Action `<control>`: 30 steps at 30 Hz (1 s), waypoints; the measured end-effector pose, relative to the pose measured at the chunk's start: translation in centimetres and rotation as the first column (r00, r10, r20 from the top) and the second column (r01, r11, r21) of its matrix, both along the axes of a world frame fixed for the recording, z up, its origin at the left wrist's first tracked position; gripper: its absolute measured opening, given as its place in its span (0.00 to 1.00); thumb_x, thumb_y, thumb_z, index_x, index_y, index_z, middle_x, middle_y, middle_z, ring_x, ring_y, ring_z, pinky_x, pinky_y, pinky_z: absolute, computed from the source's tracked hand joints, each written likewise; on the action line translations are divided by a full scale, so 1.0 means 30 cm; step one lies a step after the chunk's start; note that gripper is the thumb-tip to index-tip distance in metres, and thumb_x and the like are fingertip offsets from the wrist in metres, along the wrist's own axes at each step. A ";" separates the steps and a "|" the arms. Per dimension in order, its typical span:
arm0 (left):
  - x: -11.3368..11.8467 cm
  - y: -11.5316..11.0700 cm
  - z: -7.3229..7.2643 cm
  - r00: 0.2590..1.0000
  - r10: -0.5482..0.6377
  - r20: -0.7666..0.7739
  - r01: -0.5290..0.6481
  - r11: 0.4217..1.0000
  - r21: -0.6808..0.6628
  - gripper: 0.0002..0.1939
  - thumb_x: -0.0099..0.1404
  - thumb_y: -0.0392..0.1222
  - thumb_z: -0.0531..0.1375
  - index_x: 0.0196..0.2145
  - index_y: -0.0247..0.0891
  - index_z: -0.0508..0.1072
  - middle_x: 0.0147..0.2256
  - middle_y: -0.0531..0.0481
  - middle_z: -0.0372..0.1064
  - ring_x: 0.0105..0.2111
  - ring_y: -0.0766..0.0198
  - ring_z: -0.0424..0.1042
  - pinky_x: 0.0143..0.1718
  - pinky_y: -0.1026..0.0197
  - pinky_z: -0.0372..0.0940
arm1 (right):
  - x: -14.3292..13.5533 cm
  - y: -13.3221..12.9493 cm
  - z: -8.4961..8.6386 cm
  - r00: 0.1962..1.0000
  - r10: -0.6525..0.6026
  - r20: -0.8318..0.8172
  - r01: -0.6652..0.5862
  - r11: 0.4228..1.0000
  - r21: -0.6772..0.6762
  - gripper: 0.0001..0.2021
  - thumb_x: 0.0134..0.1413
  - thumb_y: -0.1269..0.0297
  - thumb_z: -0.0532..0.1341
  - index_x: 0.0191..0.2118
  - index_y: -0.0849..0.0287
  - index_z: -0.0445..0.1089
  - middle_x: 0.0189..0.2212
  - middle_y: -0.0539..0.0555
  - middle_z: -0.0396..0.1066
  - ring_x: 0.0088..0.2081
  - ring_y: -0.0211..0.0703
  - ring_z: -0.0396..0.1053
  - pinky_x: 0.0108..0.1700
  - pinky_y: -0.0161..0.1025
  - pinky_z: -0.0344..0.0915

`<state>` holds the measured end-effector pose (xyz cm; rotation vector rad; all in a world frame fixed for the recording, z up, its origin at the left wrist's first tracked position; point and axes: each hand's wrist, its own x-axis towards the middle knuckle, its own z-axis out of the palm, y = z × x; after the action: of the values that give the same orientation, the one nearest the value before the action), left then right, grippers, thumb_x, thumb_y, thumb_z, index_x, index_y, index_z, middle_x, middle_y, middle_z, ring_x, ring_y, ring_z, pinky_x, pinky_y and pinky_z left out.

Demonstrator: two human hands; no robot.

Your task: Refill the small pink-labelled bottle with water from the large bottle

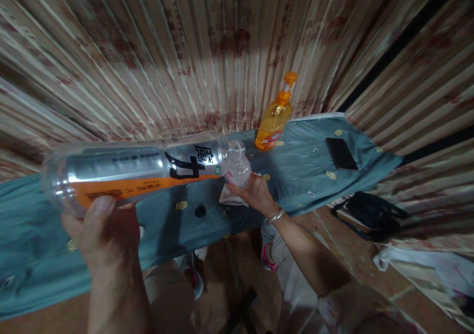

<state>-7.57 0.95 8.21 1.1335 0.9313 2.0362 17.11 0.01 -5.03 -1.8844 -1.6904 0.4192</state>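
Observation:
My left hand [107, 230] is wrapped round the base of a large clear bottle [148, 168] with a silver and orange label, tipped on its side with its mouth to the right. The fingers of my right hand [257, 193] close round a small clear plastic bottle [239, 170]. Both bottle mouths meet or overlap; any liquid passing between them cannot be made out. Just under the small bottle, a pale cloth or paper [231, 196] lies on the teal-covered table [296, 171].
An orange pump bottle [274, 121] stands at the table's back edge. Farther right lies a black phone [341, 154]. A small dark cap [200, 210] sits near the front. On the floor at right is a black bag [374, 213]. Pleated curtains [222, 52] hang behind.

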 end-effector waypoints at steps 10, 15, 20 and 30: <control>0.007 -0.008 0.007 0.999 0.013 -0.032 -0.013 1.000 -0.003 0.49 0.36 0.43 0.66 0.61 0.58 0.72 0.50 0.48 0.79 0.39 0.48 0.78 0.36 0.42 0.77 | 0.000 -0.002 0.014 1.000 -0.003 -0.007 0.003 0.999 -0.037 0.26 0.56 0.50 0.75 0.52 0.64 0.76 0.41 0.67 0.84 0.44 0.60 0.84 0.44 0.45 0.77; 0.009 -0.001 0.005 1.000 0.019 -0.015 -0.020 1.000 -0.023 0.50 0.35 0.42 0.64 0.61 0.57 0.72 0.43 0.50 0.78 0.41 0.46 0.78 0.38 0.41 0.77 | -0.002 -0.001 0.006 1.000 -0.010 0.005 0.010 1.000 -0.012 0.25 0.55 0.49 0.75 0.51 0.61 0.77 0.39 0.65 0.85 0.43 0.60 0.84 0.42 0.45 0.77; 0.020 -0.002 0.020 0.996 0.047 -0.078 -0.050 0.998 -0.037 0.49 0.35 0.44 0.62 0.60 0.57 0.73 0.43 0.50 0.78 0.40 0.47 0.78 0.37 0.40 0.77 | -0.002 0.001 -0.001 1.000 -0.010 0.018 0.010 1.000 -0.005 0.26 0.55 0.48 0.75 0.51 0.61 0.76 0.40 0.66 0.84 0.43 0.62 0.84 0.43 0.46 0.77; 0.004 0.002 -0.002 0.999 0.050 -0.021 -0.050 0.999 -0.007 0.48 0.36 0.42 0.65 0.59 0.55 0.73 0.45 0.49 0.79 0.39 0.48 0.79 0.36 0.42 0.78 | -0.004 -0.002 0.019 1.000 -0.015 0.008 0.016 0.999 -0.032 0.27 0.55 0.49 0.76 0.51 0.65 0.76 0.40 0.67 0.84 0.43 0.61 0.84 0.44 0.44 0.77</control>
<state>-7.44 1.02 8.16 1.1399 0.9861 2.0624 16.98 -0.05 -4.46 -1.9232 -1.6821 0.4364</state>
